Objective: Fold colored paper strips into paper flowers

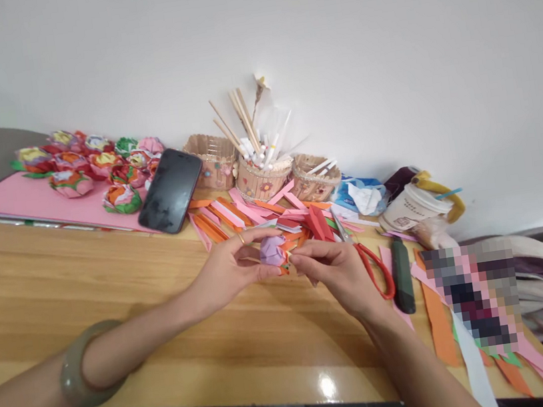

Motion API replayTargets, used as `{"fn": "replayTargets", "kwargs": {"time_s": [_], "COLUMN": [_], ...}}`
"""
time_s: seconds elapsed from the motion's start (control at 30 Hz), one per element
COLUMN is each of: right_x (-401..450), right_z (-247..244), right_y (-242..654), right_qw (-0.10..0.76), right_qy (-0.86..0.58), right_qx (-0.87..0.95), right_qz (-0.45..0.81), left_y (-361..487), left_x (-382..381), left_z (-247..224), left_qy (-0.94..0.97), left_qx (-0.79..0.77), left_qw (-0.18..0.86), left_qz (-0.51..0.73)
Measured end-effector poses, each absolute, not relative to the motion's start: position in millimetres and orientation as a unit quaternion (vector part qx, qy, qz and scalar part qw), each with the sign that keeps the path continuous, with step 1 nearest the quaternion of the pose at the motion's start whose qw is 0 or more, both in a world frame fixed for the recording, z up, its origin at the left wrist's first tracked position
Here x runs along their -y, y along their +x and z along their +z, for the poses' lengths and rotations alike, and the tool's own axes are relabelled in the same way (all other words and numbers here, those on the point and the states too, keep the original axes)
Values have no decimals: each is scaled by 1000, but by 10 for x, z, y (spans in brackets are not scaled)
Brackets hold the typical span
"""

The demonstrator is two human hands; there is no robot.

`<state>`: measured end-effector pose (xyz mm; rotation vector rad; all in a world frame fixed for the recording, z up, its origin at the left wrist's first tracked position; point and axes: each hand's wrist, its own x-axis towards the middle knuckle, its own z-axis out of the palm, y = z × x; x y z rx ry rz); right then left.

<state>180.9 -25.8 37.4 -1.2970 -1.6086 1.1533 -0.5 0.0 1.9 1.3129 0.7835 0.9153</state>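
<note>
A: Where do we have our hands?
B: Close together over the middle of the light wood-grain desk [109, 273]. Our left hand [242, 261] grips a small folded piece of lilac and orange paper [271, 252] between thumb and fingers, and our right hand [331, 266] pinches its orange side.
A: How much room do we get?
B: Bare wood runs leftward from our left wrist and down to the near edge. It is tighter beyond our fingers: loose pink, orange and red paper strips [223, 217] heap there, and red-handled metal scissors [379, 269] lie just beside our right hand, near a dark green oblong tool [402, 279].
A: What lines the far edge?
B: From the left, many-coloured folded-paper flowers [71, 184] on a flat pink sheet [23, 198], a black phone [170, 191], three small tan baskets [265, 181], then a white cup [416, 207] toward the far right corner.
A: And around us?
B: A pale wall [381, 46] behind the far edge; light glares off the glossy wood by the near one.
</note>
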Motion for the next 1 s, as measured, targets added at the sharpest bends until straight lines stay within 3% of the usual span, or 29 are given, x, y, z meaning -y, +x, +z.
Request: {"fn": "replayTargets", "kwargs": {"time_s": [0.57,1.0], "right_x": [222,263], "right_z": [349,347], "right_y": [1811,1795], "right_qw": [393,433], "right_qy": [-499,-496], "right_qx": [556,595], "right_qz": [536,462], "left_y": [14,-13], "left_x": [35,-4], "left_z": [76,43], "left_qy": [539,525], "left_qx": [-320,-310], "left_qw": [677,687], "left_qz": [385,394]}}
